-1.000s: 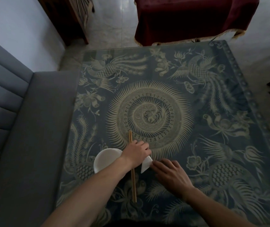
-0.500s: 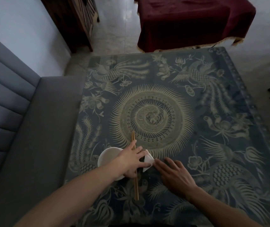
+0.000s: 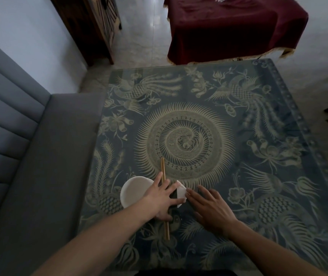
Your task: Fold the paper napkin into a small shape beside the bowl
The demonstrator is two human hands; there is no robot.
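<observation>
A small folded white paper napkin [image 3: 181,193] lies on the patterned table just right of the white bowl [image 3: 134,189]. My left hand [image 3: 162,200] lies flat with fingers spread, pressing the napkin's left part and covering the middle of the wooden chopsticks [image 3: 163,170]. My right hand [image 3: 209,208] rests flat to the right, its fingertips touching the napkin's right edge. Part of the napkin is hidden under my left fingers.
The table [image 3: 239,156] has a glass top over a blue cloth with gold bird patterns. A grey sofa [image 3: 29,156] runs along its left side. Beyond it stand a table with a dark red cloth [image 3: 229,26] and a wooden cabinet [image 3: 93,26].
My left hand has opened from a loose fist and flattened onto the napkin. My right hand stays at the napkin's right edge. The camera view has shifted a little.
</observation>
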